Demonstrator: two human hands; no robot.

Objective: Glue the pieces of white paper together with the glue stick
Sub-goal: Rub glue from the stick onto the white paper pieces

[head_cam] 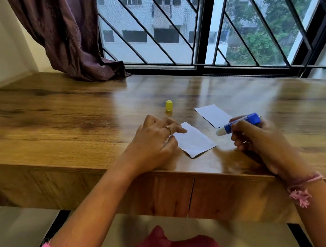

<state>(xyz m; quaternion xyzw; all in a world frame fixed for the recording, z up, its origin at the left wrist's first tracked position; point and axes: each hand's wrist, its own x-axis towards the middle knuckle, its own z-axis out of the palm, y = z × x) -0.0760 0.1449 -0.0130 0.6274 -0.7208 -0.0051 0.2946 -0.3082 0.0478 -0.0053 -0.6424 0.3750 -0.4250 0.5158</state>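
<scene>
1. two white papers are counted on the wooden table: near paper at frame centre, far paper just upper right of it.
2. one glue stick is gripped by the right hand, long axis diagonal, white tip pointed lower left.
3. one yellow cap is stood upright, centre.
4. near paper's left edge is pressed by the curled fingers of the left hand.

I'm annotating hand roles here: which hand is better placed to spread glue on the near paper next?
Right. The right hand already grips the uncapped glue stick, tip pointing toward the near paper, while the left hand rests on that paper's left edge.
</scene>
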